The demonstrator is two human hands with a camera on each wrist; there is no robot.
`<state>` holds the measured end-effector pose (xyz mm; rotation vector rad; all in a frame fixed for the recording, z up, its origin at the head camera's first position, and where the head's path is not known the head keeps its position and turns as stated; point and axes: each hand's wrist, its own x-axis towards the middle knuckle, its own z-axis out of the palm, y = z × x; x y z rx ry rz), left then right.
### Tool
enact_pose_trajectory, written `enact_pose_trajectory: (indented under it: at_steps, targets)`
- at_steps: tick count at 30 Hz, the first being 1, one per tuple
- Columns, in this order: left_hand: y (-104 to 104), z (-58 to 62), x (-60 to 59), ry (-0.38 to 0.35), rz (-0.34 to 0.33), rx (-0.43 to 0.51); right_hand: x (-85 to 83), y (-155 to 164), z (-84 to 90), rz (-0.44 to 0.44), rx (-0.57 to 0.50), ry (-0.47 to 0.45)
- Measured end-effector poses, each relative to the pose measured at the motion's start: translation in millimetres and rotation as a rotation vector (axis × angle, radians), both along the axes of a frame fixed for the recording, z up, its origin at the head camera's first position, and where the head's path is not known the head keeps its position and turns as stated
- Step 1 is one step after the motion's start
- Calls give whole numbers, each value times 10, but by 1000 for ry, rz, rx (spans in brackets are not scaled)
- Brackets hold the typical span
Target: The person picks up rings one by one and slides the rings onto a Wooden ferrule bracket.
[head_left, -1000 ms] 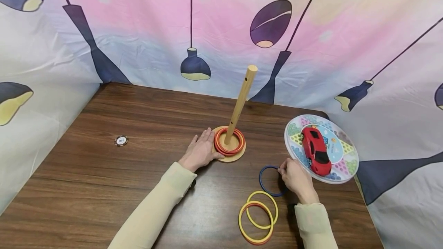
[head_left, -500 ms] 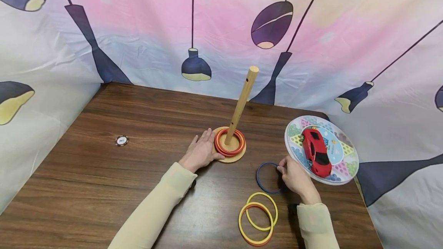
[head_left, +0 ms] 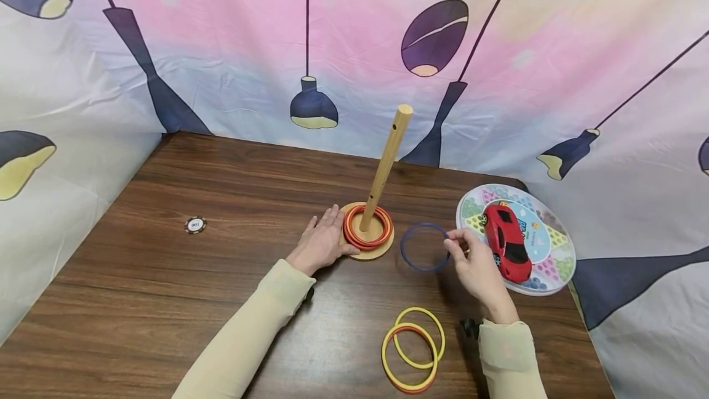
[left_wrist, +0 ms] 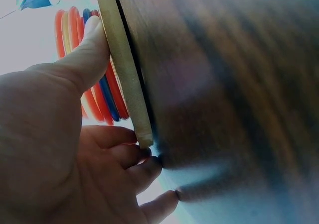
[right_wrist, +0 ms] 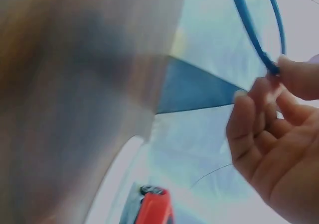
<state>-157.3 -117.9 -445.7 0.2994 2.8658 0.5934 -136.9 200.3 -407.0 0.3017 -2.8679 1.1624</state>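
Note:
A wooden ring-toss stand has an upright post [head_left: 384,171] on a round base [head_left: 372,257]. Stacked rings [head_left: 362,245] lie round the foot of the post; red, yellow and blue ones show in the left wrist view. My left hand [head_left: 320,245] holds the base at its left edge, thumb over the rim and fingertips at the edge and table. Between thumb and fingertips, my right hand [head_left: 475,268] pinches a blue ring [head_left: 402,248]. This ring hangs above the table, right of the base and apart from the post.
Two yellow rings [head_left: 442,332] overlap on the table near the front, with a red ring [head_left: 412,391] under one. At right, a red toy car [head_left: 508,242] sits on a round patterned game box [head_left: 559,266]. A poker chip [head_left: 195,225] lies at left. Printed cloth hangs behind.
My right hand has lifted the blue ring off the table and moved it away from me, toward the stand. The left hand stays at the base.

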Motion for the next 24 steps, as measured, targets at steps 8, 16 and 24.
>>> enact_pose_trajectory:
  at_steps: [8,16,24]
  targets:
    - [0,8,-3,-5,-1,-9,-12,-153,251,-24,-414,130]
    - [-9,17,-2,-5,7,-2,-72,-342,423,-62,-773,182]
    - [-2,13,3,-4,-3,-13,-101,-561,695,68,-1172,170]
